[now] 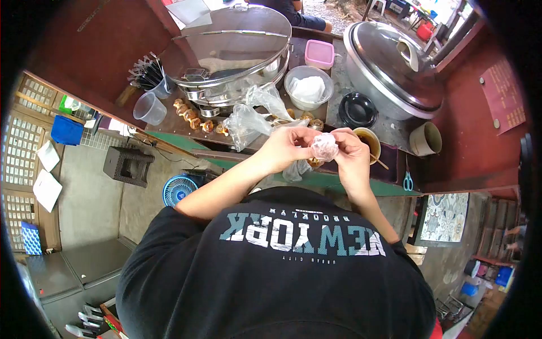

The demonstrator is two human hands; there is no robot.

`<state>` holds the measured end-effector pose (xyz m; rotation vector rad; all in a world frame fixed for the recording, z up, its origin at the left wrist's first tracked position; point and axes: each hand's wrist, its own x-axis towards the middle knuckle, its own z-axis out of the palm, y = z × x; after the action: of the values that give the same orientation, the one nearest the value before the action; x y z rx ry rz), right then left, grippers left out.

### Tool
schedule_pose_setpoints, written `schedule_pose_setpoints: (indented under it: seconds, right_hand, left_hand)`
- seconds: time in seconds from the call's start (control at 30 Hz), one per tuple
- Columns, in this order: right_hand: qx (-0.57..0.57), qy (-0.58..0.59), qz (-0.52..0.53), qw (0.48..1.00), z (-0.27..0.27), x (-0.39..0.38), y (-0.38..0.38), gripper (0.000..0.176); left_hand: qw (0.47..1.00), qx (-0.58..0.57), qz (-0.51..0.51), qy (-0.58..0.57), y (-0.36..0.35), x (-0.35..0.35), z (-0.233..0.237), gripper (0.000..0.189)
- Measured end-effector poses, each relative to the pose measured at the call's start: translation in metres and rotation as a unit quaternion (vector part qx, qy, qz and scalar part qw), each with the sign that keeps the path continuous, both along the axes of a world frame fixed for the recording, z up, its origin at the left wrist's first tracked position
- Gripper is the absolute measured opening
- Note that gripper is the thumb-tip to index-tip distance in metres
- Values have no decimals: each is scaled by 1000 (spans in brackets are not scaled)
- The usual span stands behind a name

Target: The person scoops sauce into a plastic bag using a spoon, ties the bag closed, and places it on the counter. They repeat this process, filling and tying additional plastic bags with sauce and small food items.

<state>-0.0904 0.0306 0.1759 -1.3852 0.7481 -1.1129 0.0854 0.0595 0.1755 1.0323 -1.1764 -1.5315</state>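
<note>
Above the counter's front edge, my left hand (289, 148) and my right hand (352, 152) are close together. Both pinch a small pinkish-white lump (324, 147) that looks wrapped in clear plastic; I cannot make out its exact kind. Clear plastic bags (248, 125) lie on the counter just beyond my left hand. Beside my right hand stands a cup of brown sauce (370, 142) with a wooden stick (380, 162) in it. Brown round snacks (195, 122) sit in a row along the counter's edge, some partly hidden behind the bags and my hands.
A large round steel steamer (234, 51) and a lidded pot (389, 68) stand at the back. Between them are a pink-lidded box (319, 54) and a white tub (309, 87). Black bowls (357, 109), a clear cup (150, 108) and blue scissors (408, 181) are nearby.
</note>
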Motion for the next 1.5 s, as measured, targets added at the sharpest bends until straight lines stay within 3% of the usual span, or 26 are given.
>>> schedule_pose_setpoints:
  seconds: [0.03,0.13,0.27,0.5,0.6,0.67,0.7,0.77,0.9,0.93,1.03,1.17,1.23,1.33,1.43,1.47,1.5]
  right_hand:
    - [-6,10,-4,1000,1,-1,1,13]
    - [-5,11,-11,1000,-3,-6,-1,13]
    - [41,-76,-10,996,8,-14,-4,15]
    - [36,-109,-28,993,8,-23,-14,22]
    - [15,-25,57,998,6,-13,-10,26]
    - [-44,31,62,997,5,-4,-1,16]
    - [-67,83,26,994,14,-4,3,12]
    - [-29,22,36,999,7,-8,-2,11]
    - [-107,130,-19,985,23,-15,4,11]
    - [-102,101,-27,989,22,-13,5,12]
    - [-122,120,-12,985,20,-17,3,11]
    - [5,67,42,997,16,-9,1,12]
    - [-83,89,59,991,11,-6,0,13]
    - [11,53,53,997,2,-4,6,16]
    - [-75,128,69,986,30,-3,16,20]
    - [-42,62,87,993,24,0,19,22]
    - [-61,87,40,994,19,0,23,17]
  left_hand:
    - [1000,5,-1,-3,0,-1,2,19]
    - [980,-140,-10,-144,-3,0,-2,17]
    - [972,-135,-4,-193,0,0,16,14]
    - [944,-195,36,-263,6,7,24,13]
    - [936,-231,63,-260,6,3,23,13]
    - [920,-283,74,-262,7,-1,19,13]
    - [919,-282,76,-264,8,-3,19,14]
    - [918,-281,78,-267,12,-7,20,14]
    - [927,-268,60,-255,19,-8,23,11]
    - [923,-263,54,-274,22,-8,27,11]
    - [934,-239,46,-262,24,-6,26,10]
    - [945,-185,47,-266,19,4,30,11]
    - [952,-174,53,-248,14,8,35,8]
    - [940,-182,16,-289,13,13,46,16]
    - [928,-205,25,-309,15,11,42,17]
    - [932,-214,21,-292,15,11,40,16]
    - [936,-222,16,-274,17,10,37,15]
